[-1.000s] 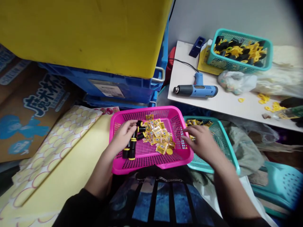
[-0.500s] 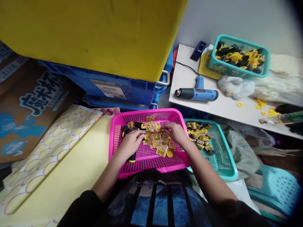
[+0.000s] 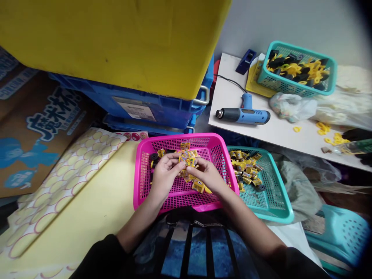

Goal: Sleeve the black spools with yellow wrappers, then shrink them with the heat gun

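Note:
My left hand point(image 3: 165, 172) and my right hand point(image 3: 209, 175) meet over the middle of a pink plastic basket point(image 3: 186, 136). Between their thumbs and fingers they pinch a small yellow printed film sleeve point(image 3: 188, 161), one hand at each side of it. Below and around the fingers lie several more yellow printed sleeves point(image 3: 198, 186), partly hidden by my hands. Black cylinders with yellow ends point(image 3: 154, 158) sit at the basket's left side, mostly covered by my left hand. To the right, a teal basket point(image 3: 283, 190) holds several yellow-wrapped cylinders point(image 3: 247, 166).
A blue heat gun point(image 3: 247, 116) lies on a white table point(image 3: 279, 135), with a teal basket point(image 3: 296, 88) of black and yellow parts behind it. Blue crates point(image 3: 130, 102) and a yellow bin point(image 3: 116, 46) rise ahead. Sticker sheets point(image 3: 64, 178) lie left; a teal stool point(image 3: 345, 232) stands right.
My hands have come together over the pile from its two sides and now hold one yellow sleeve between them. The view has shifted slightly.

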`<state>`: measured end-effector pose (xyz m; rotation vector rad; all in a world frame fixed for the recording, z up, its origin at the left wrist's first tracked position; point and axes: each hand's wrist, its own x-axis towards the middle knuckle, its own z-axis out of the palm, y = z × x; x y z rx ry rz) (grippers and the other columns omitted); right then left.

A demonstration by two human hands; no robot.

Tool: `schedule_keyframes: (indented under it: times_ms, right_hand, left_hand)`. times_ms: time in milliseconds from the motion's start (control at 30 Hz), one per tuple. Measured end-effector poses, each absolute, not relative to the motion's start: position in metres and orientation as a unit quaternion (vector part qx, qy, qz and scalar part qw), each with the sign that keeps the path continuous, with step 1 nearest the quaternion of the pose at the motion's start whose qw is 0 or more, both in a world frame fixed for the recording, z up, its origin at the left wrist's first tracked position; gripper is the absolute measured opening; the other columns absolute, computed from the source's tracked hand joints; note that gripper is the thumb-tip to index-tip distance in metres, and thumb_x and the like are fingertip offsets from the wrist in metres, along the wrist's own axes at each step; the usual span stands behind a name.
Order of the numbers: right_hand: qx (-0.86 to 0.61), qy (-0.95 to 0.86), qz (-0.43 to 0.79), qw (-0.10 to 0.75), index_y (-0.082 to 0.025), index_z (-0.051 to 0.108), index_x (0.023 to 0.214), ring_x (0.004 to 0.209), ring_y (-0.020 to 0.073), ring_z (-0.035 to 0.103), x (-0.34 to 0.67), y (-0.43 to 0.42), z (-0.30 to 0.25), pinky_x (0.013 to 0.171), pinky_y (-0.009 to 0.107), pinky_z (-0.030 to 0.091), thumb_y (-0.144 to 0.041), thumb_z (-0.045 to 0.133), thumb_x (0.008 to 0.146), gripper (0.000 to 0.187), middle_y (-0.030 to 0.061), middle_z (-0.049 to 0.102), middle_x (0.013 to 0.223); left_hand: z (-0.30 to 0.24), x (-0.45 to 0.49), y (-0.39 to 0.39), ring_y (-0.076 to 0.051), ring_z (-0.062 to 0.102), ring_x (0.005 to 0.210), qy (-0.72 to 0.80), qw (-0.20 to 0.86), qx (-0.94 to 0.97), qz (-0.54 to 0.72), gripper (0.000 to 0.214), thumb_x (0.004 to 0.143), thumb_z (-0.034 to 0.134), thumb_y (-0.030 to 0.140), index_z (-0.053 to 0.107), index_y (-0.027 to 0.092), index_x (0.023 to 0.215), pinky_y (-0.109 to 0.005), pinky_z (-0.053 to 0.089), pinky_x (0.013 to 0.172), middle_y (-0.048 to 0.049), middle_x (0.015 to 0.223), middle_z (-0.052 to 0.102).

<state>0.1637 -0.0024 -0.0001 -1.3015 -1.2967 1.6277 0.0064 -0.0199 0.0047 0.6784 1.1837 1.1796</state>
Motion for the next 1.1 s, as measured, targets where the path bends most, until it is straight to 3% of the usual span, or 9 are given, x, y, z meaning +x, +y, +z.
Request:
schedule_keyframes:
  times_ms: [167,300,400,600,700,767,933,1033,1100]
  right_hand:
    - [-0.477,-0.352,0.666,0.453,-0.020,0.053,0.071,0.059,0.0099,0.051,0.152,0.005,0.008,0.060,0.024,0.042,-0.034,0.070,0.069,0.023,-0.0042,0.057,0.067]
    - [-0.470,-0.448,0.658,0.382,-0.019,0.053,0.071,0.060,0.0102,0.051,0.153,0.012,0.019,0.060,0.024,0.042,-0.032,0.069,0.070,0.020,-0.0043,0.056,0.065]
    - [-0.452,-0.510,0.659,0.319,-0.018,0.054,0.074,0.064,0.0116,0.054,0.148,0.014,0.017,0.063,0.026,0.043,-0.037,0.067,0.074,0.023,-0.0020,0.059,0.071]
    - [-0.484,-0.555,0.590,0.332,-0.018,0.055,0.068,0.061,0.0117,0.051,0.127,0.020,0.008,0.061,0.027,0.040,-0.051,0.064,0.079,0.036,-0.0017,0.057,0.064]
    - [-0.499,-0.595,0.546,0.314,-0.018,0.057,0.067,0.061,0.0129,0.051,0.124,0.025,0.004,0.060,0.028,0.039,-0.054,0.046,0.090,0.045,-0.0003,0.055,0.064]
    - [-0.507,-0.661,0.490,0.258,-0.017,0.062,0.077,0.069,0.0155,0.056,0.124,0.027,-0.003,0.066,0.030,0.042,-0.047,0.035,0.097,0.045,0.0032,0.061,0.073]
    - [-0.435,-0.867,0.242,-0.001,-0.015,0.068,0.098,0.104,0.0288,0.054,0.125,0.024,-0.037,0.089,0.042,0.044,-0.023,0.062,0.083,0.019,0.0136,0.064,0.103]
    - [-0.420,-0.880,0.221,-0.013,-0.014,0.067,0.100,0.109,0.0306,0.053,0.129,0.022,-0.043,0.092,0.044,0.044,-0.018,0.064,0.078,0.022,0.0151,0.062,0.108]
    - [-0.462,-0.836,0.293,0.032,-0.014,0.065,0.097,0.099,0.0275,0.057,0.139,0.023,-0.036,0.086,0.042,0.048,-0.019,0.069,0.074,0.023,0.0126,0.064,0.101]
  left_hand:
    - [0.008,0.011,-0.031,-0.013,0.063,0.075,0.494,0.652,0.324,0.475,0.039,0.072,0.074,0.024,0.057,0.018,0.106,-0.025,0.051,0.071,0.0008,0.078,0.066]
    - [0.010,-0.003,-0.024,-0.014,0.063,0.084,0.488,0.600,0.369,0.516,0.037,0.073,0.073,0.026,0.060,0.019,0.107,-0.023,0.051,0.071,-0.0024,0.090,0.066]
    - [0.011,-0.012,-0.015,-0.012,0.063,0.074,0.497,0.586,0.367,0.525,0.042,0.068,0.076,0.021,0.059,0.019,0.107,-0.022,0.052,0.068,0.0021,0.077,0.063]
    - [0.010,-0.021,-0.008,-0.009,0.062,0.060,0.504,0.595,0.315,0.542,0.048,0.068,0.078,0.025,0.058,0.017,0.110,-0.020,0.051,0.060,0.0038,0.068,0.065]
    - [0.011,-0.031,-0.008,-0.010,0.063,0.058,0.528,0.581,0.317,0.532,0.049,0.064,0.081,0.027,0.063,0.016,0.108,-0.022,0.053,0.059,0.0028,0.066,0.066]
    - [0.012,-0.040,-0.007,-0.011,0.063,0.058,0.568,0.544,0.317,0.531,0.040,0.066,0.080,0.031,0.068,0.014,0.100,-0.022,0.053,0.060,-0.0001,0.069,0.069]
    - [0.009,-0.053,-0.006,-0.011,0.064,0.061,0.617,0.507,0.316,0.513,0.038,0.065,0.080,0.033,0.073,0.013,0.096,-0.022,0.054,0.061,-0.0032,0.075,0.073]
    - [0.004,-0.055,-0.007,-0.012,0.065,0.062,0.619,0.521,0.311,0.498,0.037,0.063,0.081,0.033,0.074,0.014,0.094,-0.023,0.055,0.062,-0.0030,0.074,0.074]
    - [0.001,-0.056,-0.009,-0.012,0.065,0.060,0.628,0.524,0.304,0.489,0.034,0.064,0.080,0.036,0.075,0.014,0.090,-0.023,0.055,0.062,-0.0023,0.069,0.073]
